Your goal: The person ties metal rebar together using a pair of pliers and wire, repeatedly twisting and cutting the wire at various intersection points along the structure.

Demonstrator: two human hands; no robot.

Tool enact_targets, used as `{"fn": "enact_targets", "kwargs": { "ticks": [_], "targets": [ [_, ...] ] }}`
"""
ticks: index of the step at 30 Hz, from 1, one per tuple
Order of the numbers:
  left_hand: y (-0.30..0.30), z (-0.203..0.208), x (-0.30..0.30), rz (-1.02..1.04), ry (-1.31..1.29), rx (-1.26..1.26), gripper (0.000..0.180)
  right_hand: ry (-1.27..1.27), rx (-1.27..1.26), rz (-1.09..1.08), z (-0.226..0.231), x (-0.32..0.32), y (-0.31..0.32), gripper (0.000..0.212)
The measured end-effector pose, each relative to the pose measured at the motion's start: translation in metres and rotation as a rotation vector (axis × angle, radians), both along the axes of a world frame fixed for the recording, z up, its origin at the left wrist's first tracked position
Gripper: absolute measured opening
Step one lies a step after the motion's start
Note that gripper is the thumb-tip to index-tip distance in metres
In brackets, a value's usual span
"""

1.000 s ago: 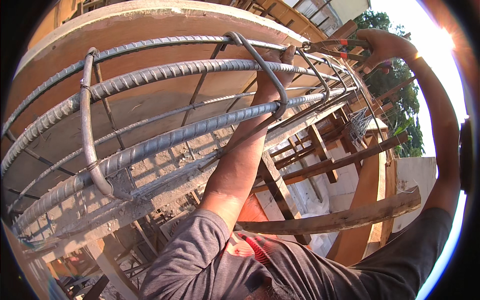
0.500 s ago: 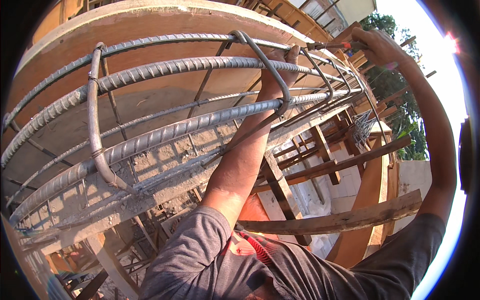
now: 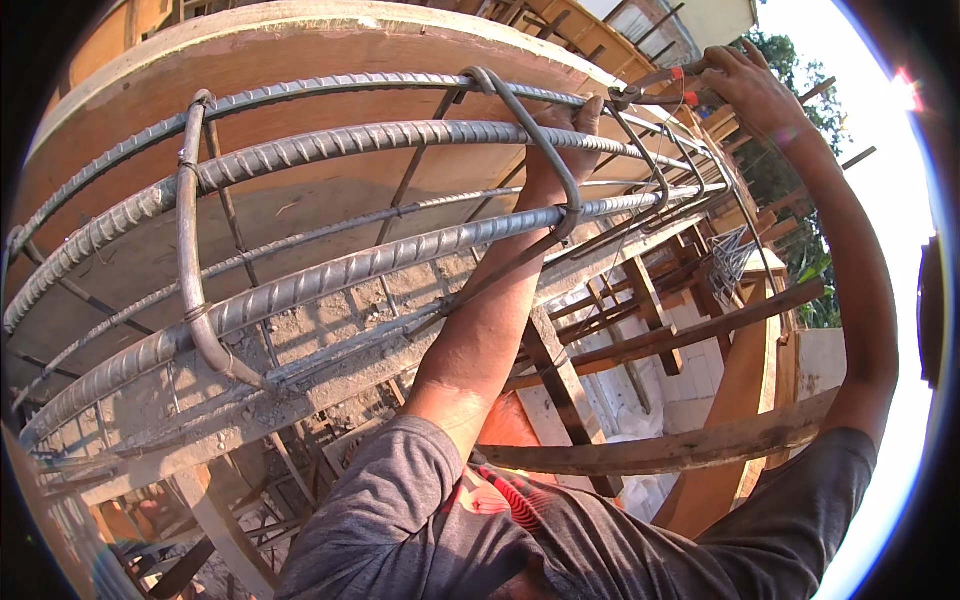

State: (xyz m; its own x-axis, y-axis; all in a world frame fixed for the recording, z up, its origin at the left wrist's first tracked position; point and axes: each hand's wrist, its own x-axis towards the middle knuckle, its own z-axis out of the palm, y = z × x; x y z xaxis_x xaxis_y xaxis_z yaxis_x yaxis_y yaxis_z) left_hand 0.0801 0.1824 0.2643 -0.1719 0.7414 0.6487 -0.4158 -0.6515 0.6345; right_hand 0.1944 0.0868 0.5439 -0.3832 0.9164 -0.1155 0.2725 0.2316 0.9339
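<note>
My right hand (image 3: 752, 92) is closed on red-handled pincers (image 3: 655, 88) at the upper right. Their handles are spread apart, and the jaws are at the upper bar of a curved rebar cage (image 3: 380, 262), near a stirrup. My left arm reaches up through the cage. Just left of the pincer jaws, my left hand (image 3: 570, 128) is at the upper bars, its fingers curled and partly hidden by the steel. What lies between those fingers, if anything, cannot be made out. A bent stirrup (image 3: 540, 135) crosses the bars beside my left hand.
A curved wooden formwork panel (image 3: 330, 30) stands behind the cage. Beneath it lies a ledge with rubble (image 3: 340, 310). Timber props and a long plank (image 3: 660, 452) cross below my arms. A bundle of wire (image 3: 732, 255) hangs at the right.
The pincers have turned and their handles have spread, showing more of the jaws. My right forearm has shifted slightly left. My left hand has stayed nearly in place at the bars.
</note>
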Motion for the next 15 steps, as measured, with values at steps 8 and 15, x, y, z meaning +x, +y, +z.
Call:
{"fn": "enact_targets", "kwargs": {
  "ticks": [8, 15],
  "targets": [
    [0.001, -0.001, -0.001, -0.021, 0.054, -0.002, 0.057, -0.220, 0.208, -0.212, -0.028, -0.095, -0.022, 0.034],
    [-0.005, -0.001, -0.001, 0.003, 0.066, 0.006, 0.058, -0.307, 0.365, -0.189, -0.067, -0.124, -0.073, 0.022]
  ]
}}
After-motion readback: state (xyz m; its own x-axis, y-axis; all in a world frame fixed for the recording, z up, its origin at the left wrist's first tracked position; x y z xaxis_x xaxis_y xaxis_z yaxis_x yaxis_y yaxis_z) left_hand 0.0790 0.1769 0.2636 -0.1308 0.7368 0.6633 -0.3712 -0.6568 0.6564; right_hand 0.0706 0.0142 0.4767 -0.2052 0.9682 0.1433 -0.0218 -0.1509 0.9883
